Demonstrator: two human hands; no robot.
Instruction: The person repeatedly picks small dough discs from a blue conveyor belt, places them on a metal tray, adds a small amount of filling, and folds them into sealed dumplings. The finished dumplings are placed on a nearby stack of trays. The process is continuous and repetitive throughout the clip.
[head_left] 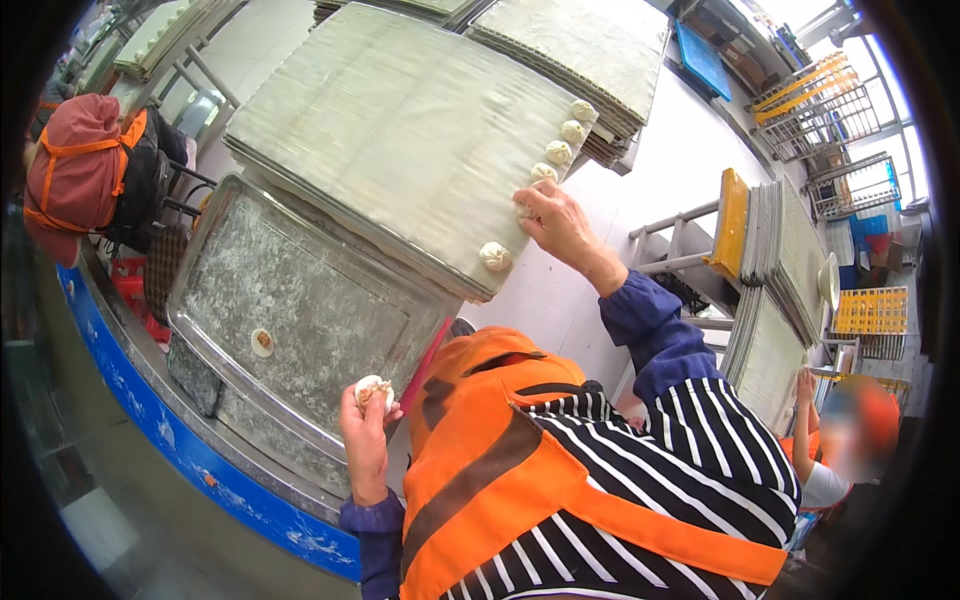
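My right hand [556,222] reaches over the edge of a pale, cloth-like board [400,130] on top of a stack. Its fingertips pinch a small bun, mostly hidden beneath them, set in line with several pleated white buns [558,152] along that edge. One more pleated bun [494,256] sits nearer to me at the board's corner. Low over the metal tray's near edge, my left hand [370,430] holds a dough wrapper with filling [373,390], its brownish filling showing. A flat dough round with filling [262,343] lies on the floury metal tray [300,270].
A blue-edged conveyor [165,430] curves along the left. Another board stack [580,50] stands at the far side. More stacked boards [790,250] are on a rack to the right. One person [75,170] is at the left, another person [825,470] at the lower right.
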